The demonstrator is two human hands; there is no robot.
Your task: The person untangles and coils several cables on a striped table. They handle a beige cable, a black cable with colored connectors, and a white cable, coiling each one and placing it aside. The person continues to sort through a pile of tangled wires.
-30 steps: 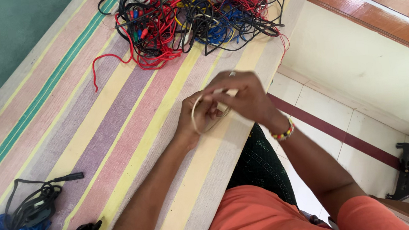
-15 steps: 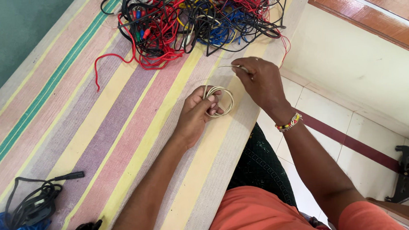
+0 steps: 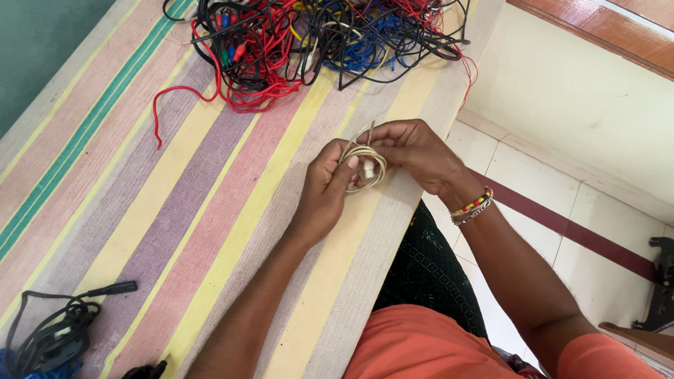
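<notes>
Head view: bundled black cables lie at the near left corner of the striped cloth, a tangled wire pile at its far edge. At the right edge, the left hand and right hand both grip a small coiled white cable.

My right hand, which was lifted away to the right half a second ago, has come back to the small coil of white cable. Now both my hands close around it again, my left hand under it.
</notes>
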